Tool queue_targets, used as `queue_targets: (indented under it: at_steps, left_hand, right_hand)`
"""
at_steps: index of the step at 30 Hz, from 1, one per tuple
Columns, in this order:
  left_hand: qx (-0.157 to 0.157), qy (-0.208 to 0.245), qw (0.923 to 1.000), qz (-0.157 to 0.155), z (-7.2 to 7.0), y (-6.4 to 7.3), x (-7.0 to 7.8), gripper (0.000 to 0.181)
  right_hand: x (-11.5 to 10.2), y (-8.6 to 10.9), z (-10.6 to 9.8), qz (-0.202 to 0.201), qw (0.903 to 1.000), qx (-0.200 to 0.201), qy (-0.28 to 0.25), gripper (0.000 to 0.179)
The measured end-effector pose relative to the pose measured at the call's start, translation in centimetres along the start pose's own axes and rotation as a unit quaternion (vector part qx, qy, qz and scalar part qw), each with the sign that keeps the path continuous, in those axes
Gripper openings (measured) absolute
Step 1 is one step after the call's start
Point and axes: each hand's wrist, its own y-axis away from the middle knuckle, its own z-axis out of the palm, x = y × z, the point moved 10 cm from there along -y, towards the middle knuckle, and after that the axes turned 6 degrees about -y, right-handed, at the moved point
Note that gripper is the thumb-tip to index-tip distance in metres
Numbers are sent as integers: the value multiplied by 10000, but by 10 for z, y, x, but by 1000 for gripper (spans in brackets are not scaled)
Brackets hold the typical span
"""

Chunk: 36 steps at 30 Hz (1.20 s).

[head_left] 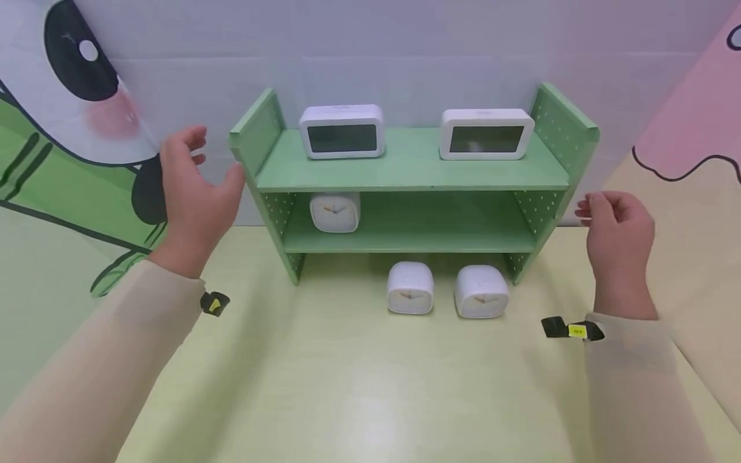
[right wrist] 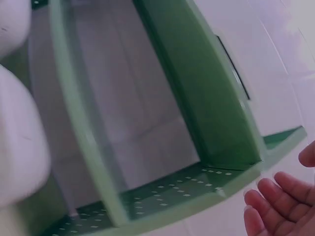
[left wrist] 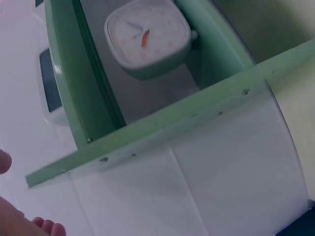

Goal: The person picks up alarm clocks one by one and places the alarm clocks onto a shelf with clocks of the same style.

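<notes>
- My left hand [head_left: 193,193] hovers just beside the green shelf's [head_left: 411,164] left side panel, grip spread, fingers loose, holding nothing.
- Right hand [head_left: 618,235] hangs near the right side panel, fingers loosely curled, grip holding nothing too.
- The shelf sits at the back of the bench [head_left: 347,386], against the wall.
- Two white digital clocks [head_left: 343,131] on the top board, one small analog clock [head_left: 335,211] on the lower board at left.
- Two more analog clocks [head_left: 410,288] stand side by side on the bench right in front.

A staged play-corner set — cartoon wall panels [head_left: 69,128] (frog-like), green toy shelf [head_left: 411,173], pale tabletop [head_left: 347,386].
</notes>
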Motion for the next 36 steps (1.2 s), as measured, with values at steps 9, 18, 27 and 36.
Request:
queue_targets:
  at_steps: [9,18,27,36]
  left_hand:
    - [-1543,434,9739,-1607,37,-25,-33,81]
    - [-1525,1196,9597,-2037,50,-39,-38,74]
    - [-1404,1618,9427,-2557,65,-34,-46,82]
    - [-1355,1980,9345,-2629,76,-33,-44,80]
  right_hand:
    - [42,59,37,23,9916,-732,1070,58]
    - [62,97,71,-35,9846,-1494,911,65]
    - [82,112,97,90,9745,-2075,843,69]
    - [100,117,100,633,9738,-1988,903,92]
